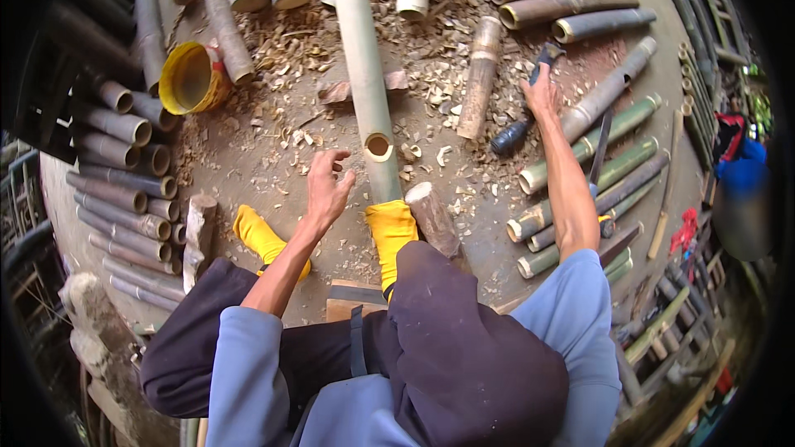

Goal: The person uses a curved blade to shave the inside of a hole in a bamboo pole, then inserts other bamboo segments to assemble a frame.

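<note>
A pale green bamboo tube (358, 50) lies lengthwise in front of me, with a round hole (378, 146) cut near its close end. My foot in a yellow sock (392, 232) presses against that end. Just left of the tube, my left hand (329, 186) hovers with loosely bent fingers apart, holding nothing. On the right my arm is stretched out, and my right hand (542, 95) is closed round the far part of a dark power tool (511, 137) lying on the ground. The hand hides part of the tool, so its exact kind is unclear.
Bamboo tubes lie in rows at left (124, 194) and right (600, 165). A yellow bucket (192, 79) stands at left. Wood chips (290, 58) litter the floor. A short log (432, 215) sits by my foot, and a long blade (602, 145) rests among the right-hand tubes.
</note>
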